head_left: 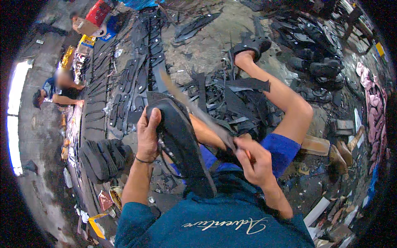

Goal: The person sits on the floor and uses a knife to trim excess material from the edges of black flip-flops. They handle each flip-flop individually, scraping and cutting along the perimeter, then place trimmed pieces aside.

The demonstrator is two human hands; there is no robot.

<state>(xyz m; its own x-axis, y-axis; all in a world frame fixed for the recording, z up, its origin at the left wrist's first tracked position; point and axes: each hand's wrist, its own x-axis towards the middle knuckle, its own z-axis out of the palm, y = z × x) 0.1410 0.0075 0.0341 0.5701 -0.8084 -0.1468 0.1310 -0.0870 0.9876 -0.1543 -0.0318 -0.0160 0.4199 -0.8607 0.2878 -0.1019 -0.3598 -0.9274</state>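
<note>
Black sole (178,134): center of the frame, clamped firmly in the left hand (147,133).
Tool (214,125): long, blurred, gripped by the right hand (255,162), right of center.
Scraps (215,97): dark pile, just above center.

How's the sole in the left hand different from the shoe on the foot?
The sole is gripped in the left hand; the shoe is worn on a foot. The sole is a long, flat slab; the shoe wraps around the foot. Both are black.
</note>
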